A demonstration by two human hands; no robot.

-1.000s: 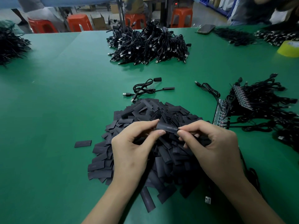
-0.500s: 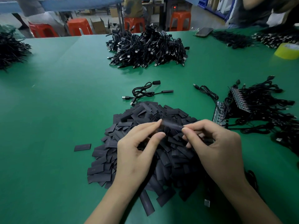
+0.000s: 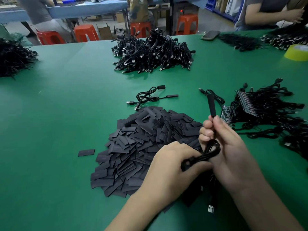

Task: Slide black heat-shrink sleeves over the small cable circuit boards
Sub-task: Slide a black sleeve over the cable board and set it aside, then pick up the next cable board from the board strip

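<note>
A heap of flat black heat-shrink sleeves (image 3: pixel 150 140) lies on the green table in front of me. My right hand (image 3: pixel 230 147) pinches the lower end of a black sleeve (image 3: pixel 211 104) that stands upright above my fingers, with a cable running through it. My left hand (image 3: pixel 173 165) is closed around the coiled black cable (image 3: pixel 208 152) between both hands. Its USB plug (image 3: pixel 210 209) hangs low near my wrists. The circuit board inside the sleeve is hidden.
To the right lies a tangle of cables with green circuit boards (image 3: pixel 226 114). Two sleeved cables (image 3: pixel 150 96) rest beyond the heap, and a large cable pile (image 3: pixel 153 52) sits farther back. A lone sleeve (image 3: pixel 86 152) lies left. Yellow tape (image 3: pixel 298 52) stands far right.
Both hands held a sleeve flat over the heap. Now the right hand holds it upright, and the left hand has dropped to grip the coiled cable.
</note>
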